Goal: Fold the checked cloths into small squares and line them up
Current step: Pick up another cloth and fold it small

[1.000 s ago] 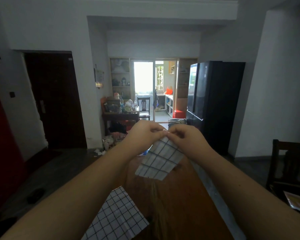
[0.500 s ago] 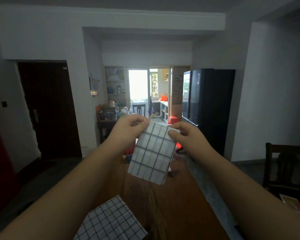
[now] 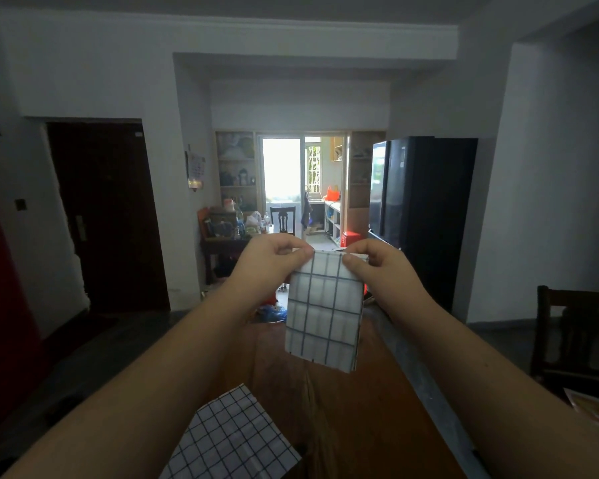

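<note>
A: Where is the folded cloth (image 3: pixel 324 312)?

B: It hangs in the air between the two hands. The left hand (image 3: pixel 274 262) pinches its top left corner with curled fingers. The right hand (image 3: pixel 377 267) pinches the top edge near the other corner. Nothing supports the cloth below the hands, and the wooden table (image 3: pixel 370 420) lies well beneath it.

A: What could spoil the fold?

B: The layers probably hang loose at the bottom, far from both pinches. If either hand lets go before the cloth lies flat, the layers could slide apart and the fold could open. A pinch that catches only the front layer would let the back one drop.

A: And the second cloth (image 3: pixel 232 440)?

B: It lies flat on the table under the left forearm, nearer the person than either hand. It looks larger and not yet folded small. Setting the held piece down askew, or on top of it, would break the line the task asks for.
</note>
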A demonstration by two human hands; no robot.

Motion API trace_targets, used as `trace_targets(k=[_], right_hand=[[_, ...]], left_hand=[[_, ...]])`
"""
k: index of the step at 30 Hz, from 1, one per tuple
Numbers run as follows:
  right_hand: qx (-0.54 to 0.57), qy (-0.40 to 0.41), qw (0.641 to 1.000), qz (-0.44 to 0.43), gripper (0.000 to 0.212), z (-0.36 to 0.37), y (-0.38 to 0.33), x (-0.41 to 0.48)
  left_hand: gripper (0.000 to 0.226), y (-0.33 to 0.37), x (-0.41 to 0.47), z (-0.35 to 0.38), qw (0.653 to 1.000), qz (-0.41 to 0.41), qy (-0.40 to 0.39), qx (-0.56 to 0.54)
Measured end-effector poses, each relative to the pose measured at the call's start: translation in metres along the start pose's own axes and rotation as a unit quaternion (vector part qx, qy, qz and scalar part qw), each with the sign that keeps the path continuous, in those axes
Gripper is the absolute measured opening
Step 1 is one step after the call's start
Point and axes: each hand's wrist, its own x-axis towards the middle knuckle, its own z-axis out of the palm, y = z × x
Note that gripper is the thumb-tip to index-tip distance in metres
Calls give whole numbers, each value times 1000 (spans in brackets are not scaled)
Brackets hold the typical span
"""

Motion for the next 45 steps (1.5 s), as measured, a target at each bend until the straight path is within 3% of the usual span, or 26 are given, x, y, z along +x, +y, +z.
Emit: trace_targets(k=[11,15,20,25,33,39,45], right_hand=[[24,-16,999,42,12,-3,1,-6],[-86,-68,994,24,9,1,1,-5],[-232,-178,956,-25,17,12,-6,-5],[-248,-197,948,-14,35,22,0,-4],[-246,-202,948,-11,36,26,4,-10],[-238,-215,947,3,21,12,8,-13],[-249,-218,943,-41,22,22,1,-10]], left_hand=[[17,-7,-4,-10,995,-55,-23,-75],[10,-10,-2,-7,999,-38,-12,10],[8,-6,3,-6,985,1,-76,155],[5,-5,1,-3,968,9,-104,229],[9,-22,-4,-20,980,-26,-66,185],[8,-31,-1,-47,988,-75,-25,131],[6,-29,-2,-29,983,-24,-54,174]])
